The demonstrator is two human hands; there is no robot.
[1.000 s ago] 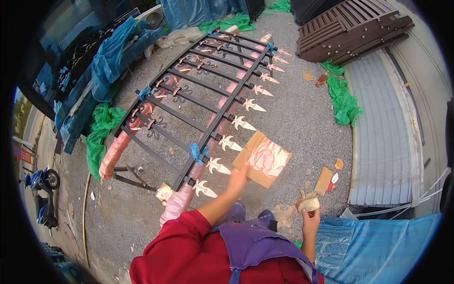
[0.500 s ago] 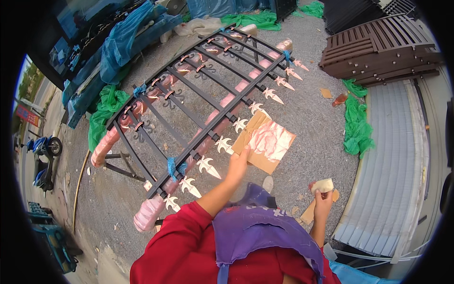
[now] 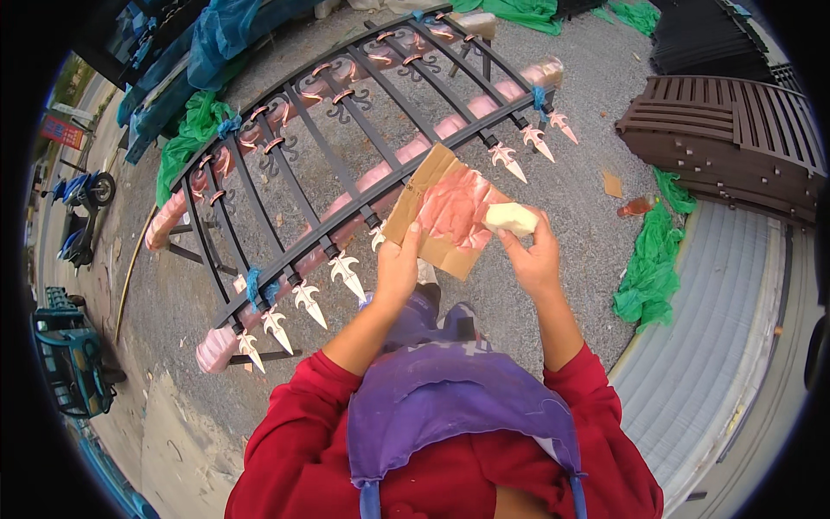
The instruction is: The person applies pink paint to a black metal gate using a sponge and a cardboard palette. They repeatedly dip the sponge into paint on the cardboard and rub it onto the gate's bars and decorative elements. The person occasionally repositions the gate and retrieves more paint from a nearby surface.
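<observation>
Along the left edge of the gravel surface (image 3: 203, 385) we see a blue scooter (image 3: 82, 227), with a teal vehicle (image 3: 73, 346) nearer to us. Green sheeting (image 3: 184, 145) lies bunched beside the left end of a black metal panel (image 3: 322, 242), whose bars and scrolls rest on pink-wrapped supports (image 3: 216, 350). Pale pinkish spear points (image 3: 309, 304) stick out past the panel's near edge, and blue ties (image 3: 253, 287) are knotted near its corners.

In front of our purple apron (image 3: 458, 389), our left hand (image 3: 399, 270) grasps a piece of cardboard (image 3: 451, 257) by its left corner, thumb on top. We hold it up over the gravel, where it hides part of the panel's near edge. A wrinkled pink layer (image 3: 454, 208) covers the cardboard's middle, leaving brown strips along the edges; we cannot tell whether it is film or paint. Our right hand (image 3: 532, 259) grips a pale yellow block (image 3: 512, 219) between thumb and fingers, at the cardboard's right corner; whether the block touches the pink layer, we cannot tell.

Farther right, we have green plastic (image 3: 650, 268) along the left edge of some pale ribbed sheets (image 3: 692, 320), and brown slatted panels (image 3: 718, 138) stacked beyond them
</observation>
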